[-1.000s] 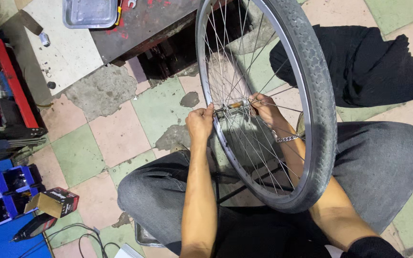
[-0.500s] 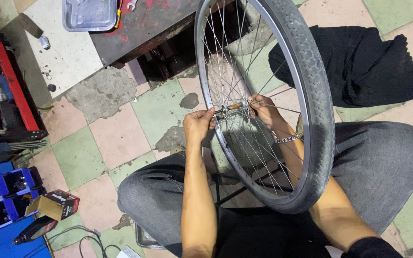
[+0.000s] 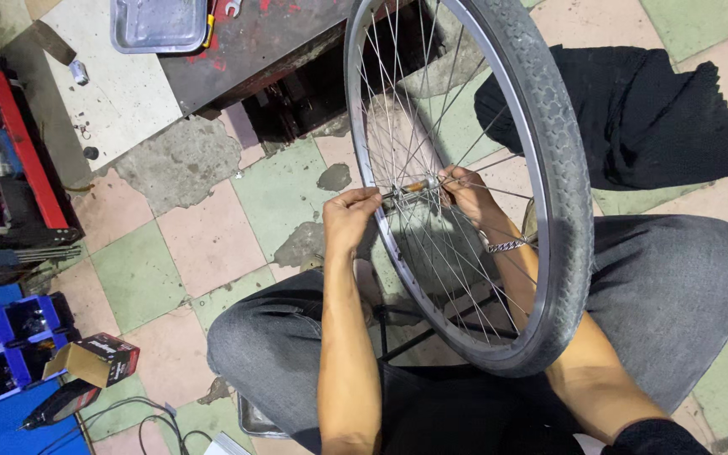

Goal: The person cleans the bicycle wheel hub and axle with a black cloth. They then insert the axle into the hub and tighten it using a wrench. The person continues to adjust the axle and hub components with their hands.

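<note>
Both hands pinch the spoked grey-tyred bicycle wheel's [image 3: 549,168] sideways-lying hub axle [image 3: 414,187]: left hand [image 3: 349,217] outside, right hand [image 3: 465,192] inside, fingers clamped.

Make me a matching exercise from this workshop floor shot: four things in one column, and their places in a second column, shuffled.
Things
1. bicycle wheel
2. black cloth
3. metal tray
4. small cardboard box

Places
A. on the tiled floor beyond the person's right knee
B. on the floor at the lower left, beside the blue bins
C. upright between the person's knees, with the left hand and right hand at its hub
D. at the top left, on the dark red-stained bench

Pairs: 1-C, 2-A, 3-D, 4-B
</note>
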